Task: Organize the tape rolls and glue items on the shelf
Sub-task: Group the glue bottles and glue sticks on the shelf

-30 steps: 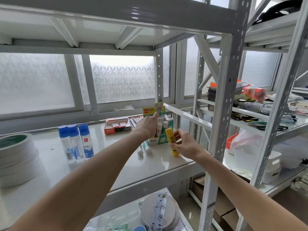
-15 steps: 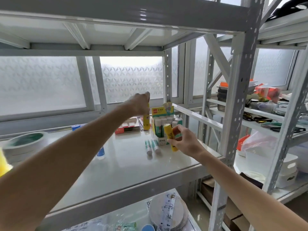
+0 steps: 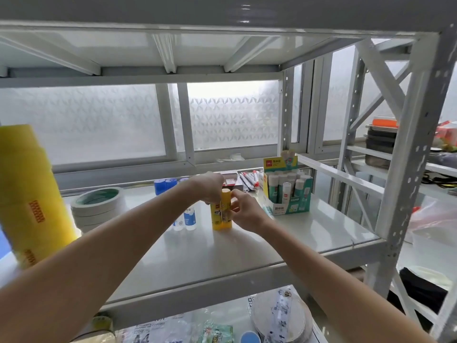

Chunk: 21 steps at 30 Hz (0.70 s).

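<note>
Step in hand: grouping the glue. Two yellow glue sticks stand upright, side by side and touching, on the shelf, left of the glue-stick display box and near it.

Left hand sits over their tops, fingers curled down around the caps. Right hand comes in from the box side, fingers pinched on the stick nearer the box. Both hands are clamped on the pair – nothing released yet.

Rest of the stock, all placed off the box:
- blue-capped glue bottles: further left, just beyond the yellow pair, upright
- white tape rolls: stacked well to the left
- yellow tape rolls: far left, tilted, close to the camera, partly out of frame

Judgement: the pair looks seated, bases flat. Next move calls for a gentle release without tipping them – tall, narrow, easy to knock – then closing the gap to the blue-capped bottles, or moving on to the tape.
</note>
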Each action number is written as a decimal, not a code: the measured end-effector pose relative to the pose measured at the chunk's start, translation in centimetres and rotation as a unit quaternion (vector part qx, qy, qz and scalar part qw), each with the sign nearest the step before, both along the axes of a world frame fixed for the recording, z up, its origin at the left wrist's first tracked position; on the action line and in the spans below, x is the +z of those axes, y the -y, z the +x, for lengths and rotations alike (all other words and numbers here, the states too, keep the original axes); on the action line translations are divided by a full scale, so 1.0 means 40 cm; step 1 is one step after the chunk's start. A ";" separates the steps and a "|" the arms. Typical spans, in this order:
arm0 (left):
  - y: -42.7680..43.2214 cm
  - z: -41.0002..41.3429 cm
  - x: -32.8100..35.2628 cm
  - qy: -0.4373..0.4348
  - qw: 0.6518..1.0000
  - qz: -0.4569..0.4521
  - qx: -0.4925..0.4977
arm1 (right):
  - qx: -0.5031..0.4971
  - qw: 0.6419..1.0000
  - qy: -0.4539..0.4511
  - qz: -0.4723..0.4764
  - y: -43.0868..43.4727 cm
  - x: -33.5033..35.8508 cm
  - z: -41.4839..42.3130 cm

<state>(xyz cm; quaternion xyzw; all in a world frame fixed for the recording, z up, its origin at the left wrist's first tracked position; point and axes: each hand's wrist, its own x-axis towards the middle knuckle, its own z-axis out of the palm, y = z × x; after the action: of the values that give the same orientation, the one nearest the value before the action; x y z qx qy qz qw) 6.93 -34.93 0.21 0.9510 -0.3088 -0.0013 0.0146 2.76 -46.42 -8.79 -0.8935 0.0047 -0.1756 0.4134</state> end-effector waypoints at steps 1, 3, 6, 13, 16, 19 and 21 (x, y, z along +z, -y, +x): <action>0.001 0.003 -0.001 -0.002 1.000 0.001 0.002 | 0.008 1.000 -0.004 -0.002 -0.003 0.002 0.001; 0.002 0.007 -0.001 -0.005 1.000 0.003 0.003 | 0.025 1.000 -0.010 -0.003 -0.004 0.006 0.002; 0.004 0.005 -0.002 0.000 1.000 0.007 0.000 | 0.035 0.999 -0.012 0.002 0.001 0.006 0.002; 0.008 0.001 -0.002 0.015 1.000 0.022 0.006 | 0.035 0.999 -0.028 -0.030 0.022 -0.008 -0.020; 0.012 -0.015 0.012 0.016 1.000 0.010 0.006 | 0.021 0.997 -0.003 -0.069 0.057 0.005 -0.056; 0.031 -0.045 0.036 0.052 0.998 -0.036 -0.012 | -0.026 0.992 0.082 -0.091 0.108 0.030 -0.097; 0.062 -0.064 0.045 0.090 0.991 -0.088 -0.043 | -0.115 0.974 0.165 -0.108 0.153 0.046 -0.117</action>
<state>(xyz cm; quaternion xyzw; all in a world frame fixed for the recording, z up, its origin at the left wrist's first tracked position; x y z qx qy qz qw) 4.38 -37.40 2.00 0.9280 -0.3486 0.1109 0.0703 -1.93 -52.54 -6.95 -0.8849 0.0200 -0.3666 0.2867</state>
